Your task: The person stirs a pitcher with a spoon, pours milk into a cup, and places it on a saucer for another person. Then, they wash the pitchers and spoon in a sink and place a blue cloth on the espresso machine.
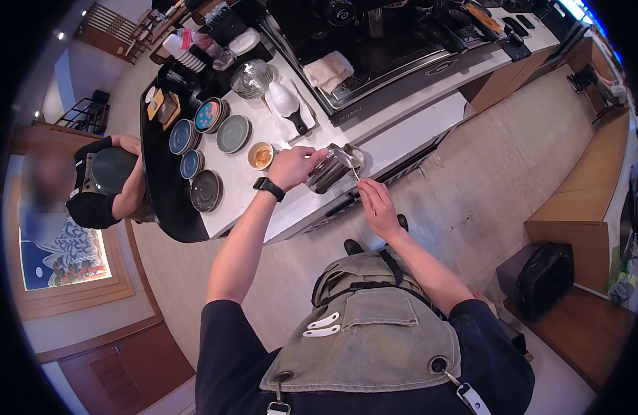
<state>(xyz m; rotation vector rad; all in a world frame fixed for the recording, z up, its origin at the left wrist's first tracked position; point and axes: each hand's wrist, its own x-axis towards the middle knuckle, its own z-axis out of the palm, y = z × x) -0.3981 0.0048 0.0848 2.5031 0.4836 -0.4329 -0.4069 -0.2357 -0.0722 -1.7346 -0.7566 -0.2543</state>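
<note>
Plate stacks (184,136) near desk's (232,200) left edge; cup (261,157) right of them, just left of left hand (296,167). Pitcher (324,176) in left hand, at near edge; spoon (353,166) in right hand (379,209), at pitcher's top. Scoop (283,99) on tray (311,119) behind cup. Dish stack (252,79) behind scoop, to left. Machine (388,86) right of scoop; cloth (329,71) on machine's left end.
</note>
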